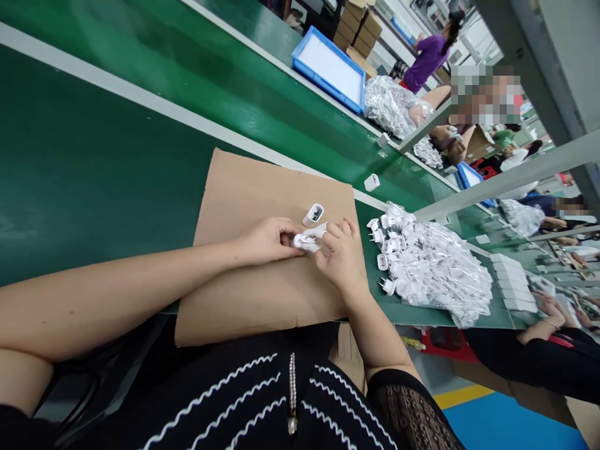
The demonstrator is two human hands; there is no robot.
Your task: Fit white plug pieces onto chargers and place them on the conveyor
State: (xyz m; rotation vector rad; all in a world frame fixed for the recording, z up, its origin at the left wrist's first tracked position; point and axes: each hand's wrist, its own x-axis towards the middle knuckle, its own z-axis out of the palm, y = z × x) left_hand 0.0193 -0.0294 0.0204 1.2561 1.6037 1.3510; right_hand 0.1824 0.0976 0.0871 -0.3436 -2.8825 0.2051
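Over the cardboard sheet (253, 294), my left hand (269, 240) is closed, thumb and fingers pinching a small white plug part (299, 240). My right hand (344, 259) meets it from the other side, thumb and forefinger in white finger covers and closed on the same part. The fingers hide most of its shape. Just beyond them an open-ended white charger housing (313, 215) stands on the cardboard, with dark parts visible inside.
To the right lies a clear plastic bag (435, 269) of white plug pieces, several spilling out. A white housing (372, 182) sits on the green conveyor belt (225, 103). Further off are a blue tray (328, 69), stacked white boxes (513, 281), a metal post and other people working.
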